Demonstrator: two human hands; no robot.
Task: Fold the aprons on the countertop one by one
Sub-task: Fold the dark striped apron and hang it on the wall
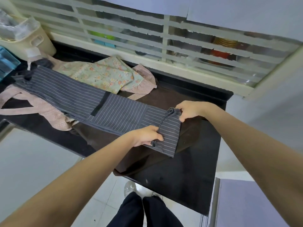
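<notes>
Grey pinstriped cloth runs in one long folded strip across the black countertop [188,169]: this striped apron [78,94] reaches from the far left to the right-hand end near the person. Both hands are on that right end. The left hand [146,135] lies on the near edge with fingers curled over the cloth and a dark strap [164,118] that crosses the strip, gripping them. The right hand [190,109] pinches the far corner, where the strap bunches, between thumb and fingers.

Three aprons can be counted. Beside the striped one, a floral apron [106,74] in pale green lies crumpled toward the window, partly under the striped strip. A pink apron [49,110] with small dots lies beneath both, its ties trailing off to the left and one corner showing to the right of the floral one.

One cream bin [32,38] stands at the back left corner, with one blue box [6,63] just in front of it at the left edge. A slatted window [164,41] runs behind the counter.
</notes>
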